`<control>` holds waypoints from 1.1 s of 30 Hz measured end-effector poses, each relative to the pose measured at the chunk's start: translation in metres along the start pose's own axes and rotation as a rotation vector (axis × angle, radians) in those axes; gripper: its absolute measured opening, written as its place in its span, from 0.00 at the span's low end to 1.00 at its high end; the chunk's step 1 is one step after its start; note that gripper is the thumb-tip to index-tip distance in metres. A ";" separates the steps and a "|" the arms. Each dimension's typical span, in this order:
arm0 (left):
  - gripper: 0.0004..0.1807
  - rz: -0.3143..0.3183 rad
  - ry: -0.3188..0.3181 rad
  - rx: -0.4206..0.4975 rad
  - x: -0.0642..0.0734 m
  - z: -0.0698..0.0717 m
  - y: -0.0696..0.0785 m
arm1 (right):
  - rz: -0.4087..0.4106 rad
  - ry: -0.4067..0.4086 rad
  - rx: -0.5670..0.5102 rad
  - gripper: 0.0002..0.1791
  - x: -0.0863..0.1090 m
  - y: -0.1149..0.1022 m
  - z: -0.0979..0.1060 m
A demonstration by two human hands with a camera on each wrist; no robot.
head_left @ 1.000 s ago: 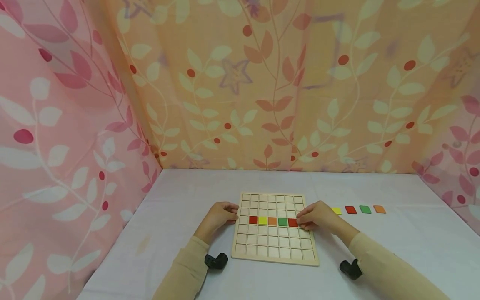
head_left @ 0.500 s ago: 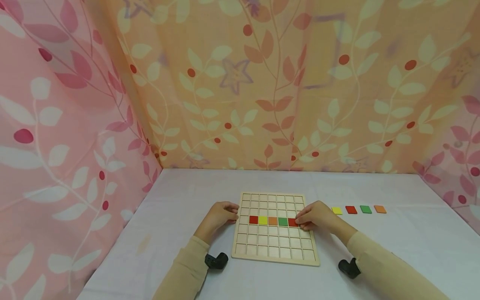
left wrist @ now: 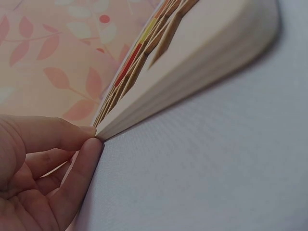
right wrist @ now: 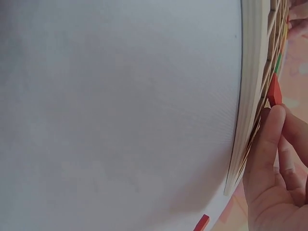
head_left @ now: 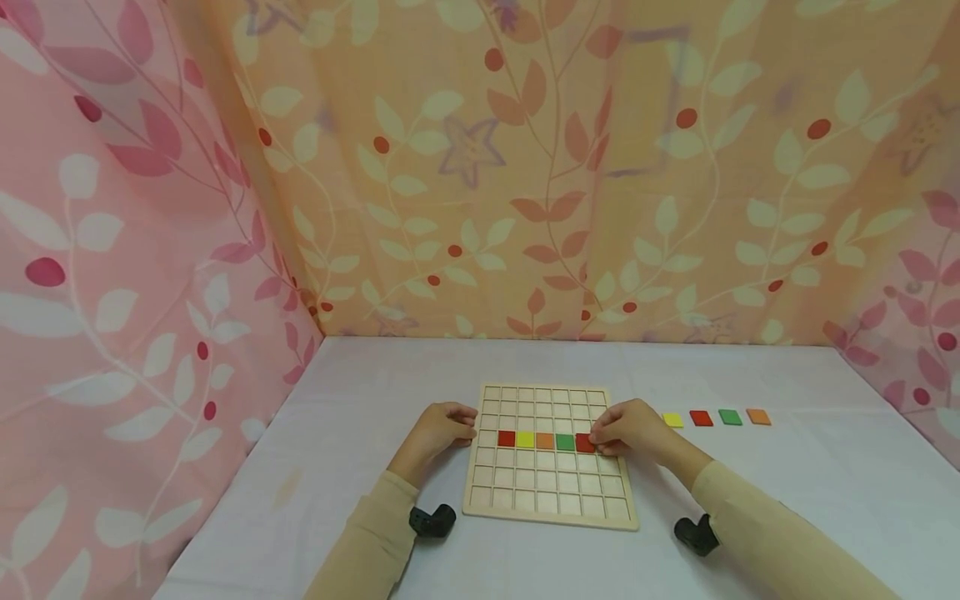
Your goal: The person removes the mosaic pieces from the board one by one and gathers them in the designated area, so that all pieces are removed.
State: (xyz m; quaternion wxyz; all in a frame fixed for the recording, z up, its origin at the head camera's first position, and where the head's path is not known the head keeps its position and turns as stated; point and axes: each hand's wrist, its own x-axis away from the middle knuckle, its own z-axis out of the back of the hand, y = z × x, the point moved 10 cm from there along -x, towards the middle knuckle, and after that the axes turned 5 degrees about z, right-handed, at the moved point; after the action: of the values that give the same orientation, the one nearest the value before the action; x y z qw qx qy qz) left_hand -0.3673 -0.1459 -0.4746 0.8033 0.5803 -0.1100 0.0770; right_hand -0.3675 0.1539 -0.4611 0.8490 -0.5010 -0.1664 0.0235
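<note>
A light wooden grid board (head_left: pixel 547 500) lies flat on the table. Across one of its rows runs a line of square tiles: a red tile (head_left: pixel 507 438), a yellow tile (head_left: pixel 525 439), an orange tile (head_left: pixel 545 441), a green tile (head_left: pixel 565 442) and a second red tile (head_left: pixel 584 442). My left hand (head_left: pixel 438 435) holds the board's left edge between thumb and finger, as the left wrist view shows. At the right end of the row, my right hand (head_left: pixel 633 431) pinches the second red tile, which looks tilted, one side raised from its cell, in the right wrist view.
Beyond the right hand, a yellow tile (head_left: pixel 672 420), a red tile (head_left: pixel 701 418), a green tile (head_left: pixel 730 417) and an orange tile (head_left: pixel 758 417) lie in a row on the white tablecloth (head_left: pixel 390 367). Patterned curtains (head_left: pixel 420 208) close off the back and sides.
My right hand has shifted very slightly left, its fingertips still at the end red tile. The left hand and the board stay in place.
</note>
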 end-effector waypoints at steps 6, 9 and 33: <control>0.16 0.005 0.001 -0.002 -0.001 0.000 -0.001 | 0.018 -0.024 -0.063 0.09 0.001 -0.002 -0.004; 0.16 -0.001 -0.002 0.008 -0.001 -0.001 -0.001 | 0.000 -0.016 -0.059 0.11 0.003 0.001 -0.002; 0.16 0.007 0.004 0.005 -0.002 0.000 -0.001 | -0.077 0.092 0.032 0.18 0.025 0.040 0.073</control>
State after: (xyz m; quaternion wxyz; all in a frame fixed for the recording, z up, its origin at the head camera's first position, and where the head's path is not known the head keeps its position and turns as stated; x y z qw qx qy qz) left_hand -0.3686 -0.1459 -0.4762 0.8017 0.5818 -0.1102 0.0816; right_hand -0.3615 0.2406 -0.4562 0.8639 -0.4812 -0.1460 -0.0294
